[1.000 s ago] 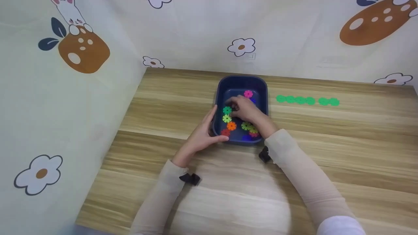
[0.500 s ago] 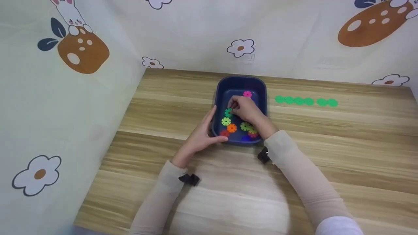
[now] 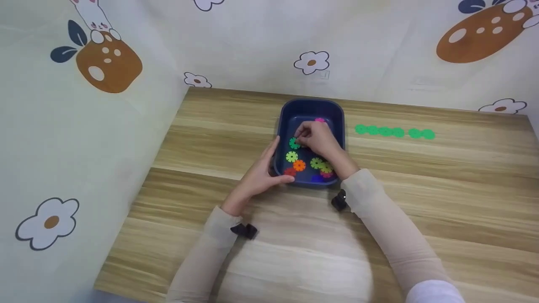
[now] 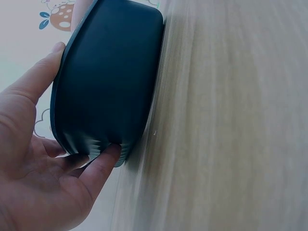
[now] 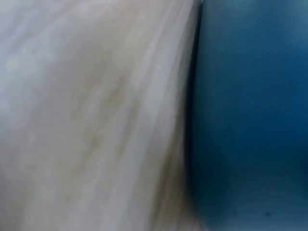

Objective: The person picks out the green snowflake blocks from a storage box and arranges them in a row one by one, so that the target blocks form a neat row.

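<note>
A dark blue plastic tub (image 3: pixel 312 110) stands on the table, with several small notched snowflake discs inside. My left hand (image 3: pixel 260 176) grips its near left corner, thumb over the front end and fingers along the left side. The left wrist view shows the hand (image 4: pixel 45 163) bracing the tub's outer wall (image 4: pixel 108 72). Reaching into the tub, my right hand (image 3: pixel 319 138) pinches a green snowflake disc (image 3: pixel 294 144) at its upper edge. Nearby lie a yellow-green disc (image 3: pixel 292 156), an orange disc (image 3: pixel 299 165) and a red disc (image 3: pixel 289 172). The right wrist view shows only the tub's wall (image 5: pixel 255 115) and the table.
Right of the tub, several green snowflake discs (image 3: pixel 385 131) lie in a row on the wood-grain table (image 3: pixel 421 181), with a small gap within the row. A pink disc (image 3: pixel 320 120) shows partly behind the right hand. A patterned cloth backdrop (image 3: pixel 252 50) borders the table.
My right fingers have closed in on the green disc, which has shifted slightly. The yellow-green and orange discs have slid a little toward the front. My left hand stays on the tub.
</note>
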`<action>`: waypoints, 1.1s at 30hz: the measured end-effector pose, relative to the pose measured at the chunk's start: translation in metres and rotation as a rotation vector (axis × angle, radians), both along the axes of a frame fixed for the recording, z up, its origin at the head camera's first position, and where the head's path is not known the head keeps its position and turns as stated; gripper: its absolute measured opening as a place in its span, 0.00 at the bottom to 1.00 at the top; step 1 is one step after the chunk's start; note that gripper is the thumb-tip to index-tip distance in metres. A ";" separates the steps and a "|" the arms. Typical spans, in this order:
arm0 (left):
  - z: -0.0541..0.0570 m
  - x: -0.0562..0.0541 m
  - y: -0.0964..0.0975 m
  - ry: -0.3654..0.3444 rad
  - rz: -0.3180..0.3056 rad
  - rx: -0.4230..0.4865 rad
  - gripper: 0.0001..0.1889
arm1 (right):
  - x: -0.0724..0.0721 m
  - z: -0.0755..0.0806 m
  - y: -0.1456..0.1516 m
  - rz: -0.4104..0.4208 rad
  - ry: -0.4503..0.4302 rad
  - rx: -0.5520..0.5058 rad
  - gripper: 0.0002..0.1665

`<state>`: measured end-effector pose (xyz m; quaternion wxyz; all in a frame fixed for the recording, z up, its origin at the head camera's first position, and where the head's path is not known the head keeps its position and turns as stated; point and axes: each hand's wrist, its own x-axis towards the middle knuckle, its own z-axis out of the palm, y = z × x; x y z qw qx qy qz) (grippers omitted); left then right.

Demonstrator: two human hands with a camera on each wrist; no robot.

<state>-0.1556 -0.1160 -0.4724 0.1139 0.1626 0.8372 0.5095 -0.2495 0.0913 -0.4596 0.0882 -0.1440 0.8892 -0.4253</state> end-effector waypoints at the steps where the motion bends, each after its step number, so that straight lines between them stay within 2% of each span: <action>1: 0.000 0.000 0.000 0.000 -0.001 -0.002 0.62 | 0.000 0.000 0.000 -0.003 0.003 -0.008 0.04; 8: 0.001 0.000 0.000 0.007 -0.009 -0.005 0.62 | 0.002 0.005 0.001 -0.042 0.008 -0.062 0.04; 25: 0.001 0.000 0.000 -0.006 0.008 -0.014 0.60 | 0.006 0.019 0.014 -0.108 0.034 -0.086 0.06; 33: 0.001 0.001 0.000 -0.005 0.016 -0.019 0.61 | 0.005 0.029 0.027 -0.113 0.030 -0.119 0.07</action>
